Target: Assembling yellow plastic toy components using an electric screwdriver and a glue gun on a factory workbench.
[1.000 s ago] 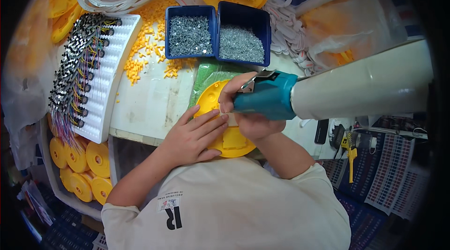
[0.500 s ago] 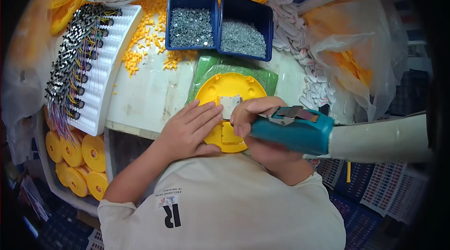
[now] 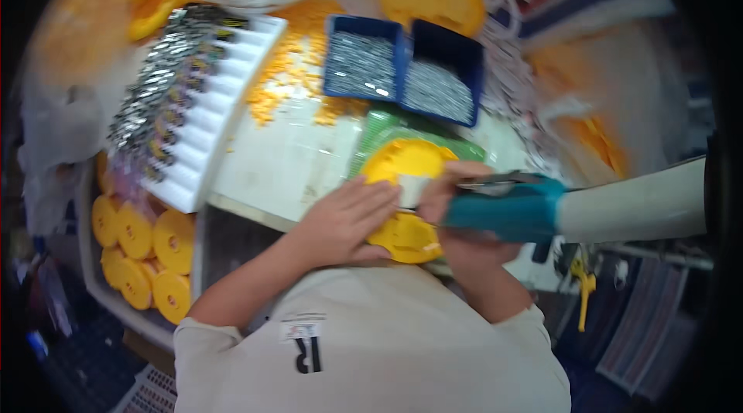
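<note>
A round yellow plastic shell (image 3: 410,239) lies in front of me, its near part over a green mat (image 3: 375,134) wrapped in clear film. A small white part (image 3: 412,190) sits in its middle. My left hand (image 3: 348,218) rests flat on the shell's left side, fingers stretched toward the white part. My right hand (image 3: 472,246) is wrapped round a teal electric screwdriver (image 3: 507,210) with a metal lever on top and a thick white sleeve behind. Its tip is hidden by my fingers beside the white part. Motion blurs the view.
Two blue bins (image 3: 360,65) of small metal pieces stand behind the mat. Small yellow parts (image 3: 286,80) lie left of them. A white ridged tray (image 3: 220,107) holds wired components. Yellow discs (image 3: 172,241) fill a crate at left. White parts and a plastic bag (image 3: 596,126) lie at right.
The whole view has shifted, so the table and things appear further right, and it is more blurred. My hands keep their places on the shell and the electric screwdriver.
</note>
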A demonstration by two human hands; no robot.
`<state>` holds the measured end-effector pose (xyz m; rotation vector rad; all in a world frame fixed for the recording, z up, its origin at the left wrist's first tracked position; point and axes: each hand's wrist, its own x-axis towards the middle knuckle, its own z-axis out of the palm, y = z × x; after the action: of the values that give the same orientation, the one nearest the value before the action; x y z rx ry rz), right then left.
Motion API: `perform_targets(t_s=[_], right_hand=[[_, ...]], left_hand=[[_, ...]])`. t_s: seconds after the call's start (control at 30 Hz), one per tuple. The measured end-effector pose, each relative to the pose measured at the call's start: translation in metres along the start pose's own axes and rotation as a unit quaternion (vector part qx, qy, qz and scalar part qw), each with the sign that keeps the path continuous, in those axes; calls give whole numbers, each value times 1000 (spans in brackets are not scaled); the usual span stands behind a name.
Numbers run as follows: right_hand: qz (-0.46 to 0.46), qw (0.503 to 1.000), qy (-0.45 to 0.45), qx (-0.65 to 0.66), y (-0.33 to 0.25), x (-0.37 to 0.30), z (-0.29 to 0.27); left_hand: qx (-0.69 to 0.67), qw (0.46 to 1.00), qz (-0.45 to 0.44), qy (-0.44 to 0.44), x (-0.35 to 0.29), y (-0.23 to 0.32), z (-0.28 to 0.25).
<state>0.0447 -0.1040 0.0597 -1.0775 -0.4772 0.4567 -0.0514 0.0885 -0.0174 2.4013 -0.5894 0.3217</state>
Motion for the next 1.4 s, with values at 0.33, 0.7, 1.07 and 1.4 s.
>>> perform_targets(t_s=[0.33,0.7,1.07,1.4], right_hand=[[-98,995,-13,32,-27,21,-9],[-41,999,-10,-12,12,3,-10],[7,998,-53,41,8,3,-14],[-164,978,-92,-84,-71,30,-63]], left_hand=[[15,1000,-3,12,12,-4,4],[7,1000,4,13,17,-7,5],[4,1000,1,2,17,-4,-1],[-195,805,294,477,120,70,-100]])
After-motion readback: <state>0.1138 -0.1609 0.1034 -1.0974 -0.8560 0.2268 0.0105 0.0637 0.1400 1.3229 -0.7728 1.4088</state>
